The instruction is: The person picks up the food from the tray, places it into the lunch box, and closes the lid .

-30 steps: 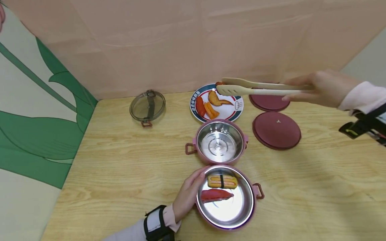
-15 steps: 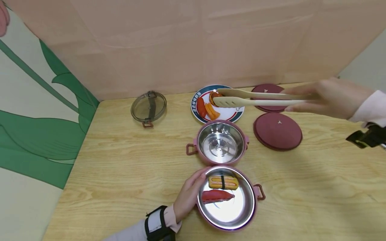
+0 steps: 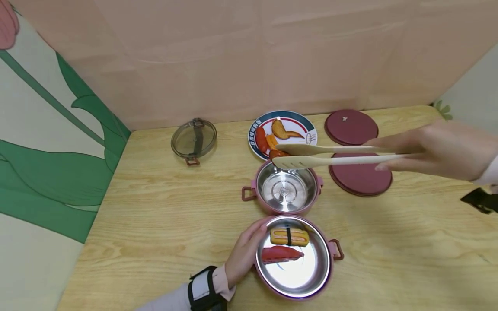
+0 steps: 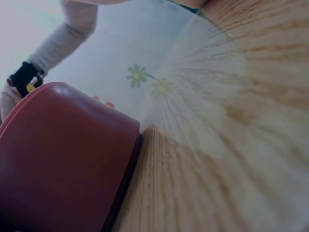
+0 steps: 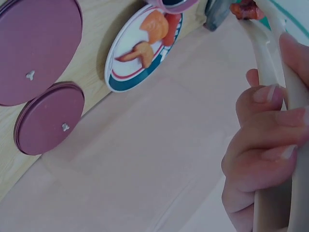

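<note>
My right hand (image 3: 439, 151) holds a pair of pale tongs (image 3: 311, 161), which pinch a small reddish-brown food piece (image 3: 277, 154). This piece hangs over the far rim of the back steel-lined pot (image 3: 284, 192), near the plate (image 3: 299, 117). On the plate lie a chicken wing (image 3: 280, 129), a red sausage (image 3: 260, 139) and an orange piece (image 3: 271, 140). My left hand (image 3: 245, 250) grips the left rim of the front steel-lined pot (image 3: 299, 278), its fingers partly hidden. A yellow banded piece (image 3: 278, 236) and a red piece (image 3: 282, 254) lie inside that pot.
Two dark red round lids (image 3: 352, 127) lie to the right of the plate; the nearer is partly behind the tongs. A clear lid (image 3: 186, 140) with a dark strap lies at the back left. A pink sheet (image 3: 194, 65) rises behind the wooden table (image 3: 155, 216).
My right hand has brought the tongs and the reddish-brown piece from above the plate toward me, to the back pot's far rim. My left hand stays on the front pot.
</note>
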Available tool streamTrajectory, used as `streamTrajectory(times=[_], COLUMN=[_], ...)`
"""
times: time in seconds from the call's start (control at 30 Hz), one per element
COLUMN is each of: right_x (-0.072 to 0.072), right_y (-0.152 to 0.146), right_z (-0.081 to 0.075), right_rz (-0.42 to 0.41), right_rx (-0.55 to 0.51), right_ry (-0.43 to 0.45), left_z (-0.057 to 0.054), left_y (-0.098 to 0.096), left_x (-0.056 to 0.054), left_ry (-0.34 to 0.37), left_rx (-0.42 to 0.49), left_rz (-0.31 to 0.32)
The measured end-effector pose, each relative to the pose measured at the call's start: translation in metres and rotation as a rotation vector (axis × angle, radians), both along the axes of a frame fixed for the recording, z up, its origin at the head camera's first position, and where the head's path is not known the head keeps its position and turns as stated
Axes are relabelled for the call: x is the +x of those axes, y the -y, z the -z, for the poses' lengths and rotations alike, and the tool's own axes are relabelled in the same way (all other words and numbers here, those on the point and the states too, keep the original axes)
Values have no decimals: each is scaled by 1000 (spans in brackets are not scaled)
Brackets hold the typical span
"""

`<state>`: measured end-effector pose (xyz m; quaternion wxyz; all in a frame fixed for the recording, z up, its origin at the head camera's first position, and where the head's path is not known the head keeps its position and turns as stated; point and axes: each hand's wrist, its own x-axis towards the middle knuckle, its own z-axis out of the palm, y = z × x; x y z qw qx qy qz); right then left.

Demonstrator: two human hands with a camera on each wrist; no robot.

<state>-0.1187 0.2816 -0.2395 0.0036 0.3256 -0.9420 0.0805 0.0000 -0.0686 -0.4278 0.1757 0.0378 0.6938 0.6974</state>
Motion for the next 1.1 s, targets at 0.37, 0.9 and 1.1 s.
streamTrajectory(times=[0.37, 0.9, 1.1], right_x=[25, 50, 58], right_y=[-4, 2, 1], right_z=[16, 28, 34], right_rz=[-118, -227, -236], right_rx=[38, 27, 71], right_ry=[-33, -48, 22], left_z=[-1, -1, -1], left_y=[-1, -1, -1], left_x=[1, 0, 0], left_ry=[-3, 6, 11], left_rx=[41, 17, 51], left_rz=[1, 4, -4])
